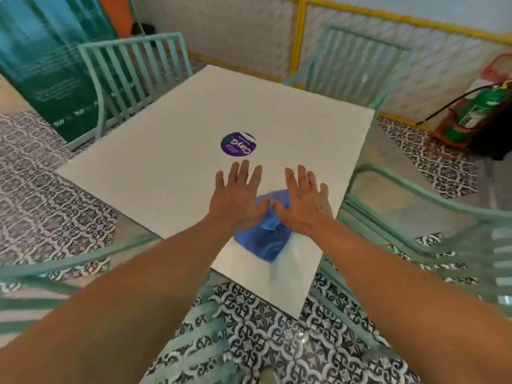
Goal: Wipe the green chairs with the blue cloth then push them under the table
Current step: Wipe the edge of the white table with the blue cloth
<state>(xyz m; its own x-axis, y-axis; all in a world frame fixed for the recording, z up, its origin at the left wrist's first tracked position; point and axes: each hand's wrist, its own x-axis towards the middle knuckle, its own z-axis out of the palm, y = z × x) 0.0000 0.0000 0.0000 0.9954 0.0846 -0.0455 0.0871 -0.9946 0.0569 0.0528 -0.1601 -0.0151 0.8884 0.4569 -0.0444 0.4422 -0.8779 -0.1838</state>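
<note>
Both forearms reached out over a white square table. The left hand and right hand hovered side by side, fingers straight and spread, holding nothing. The blue cloth, crumpled and soft, lay on the table's near corner beneath and between the wrists, its far part hidden by the hands; contact could not be judged. Slatted green chairs stood around the table: a blurred near chair cut off below, a right chair, a far-left chair and a far-right chair. A round purple sticker marked the tabletop.
</note>
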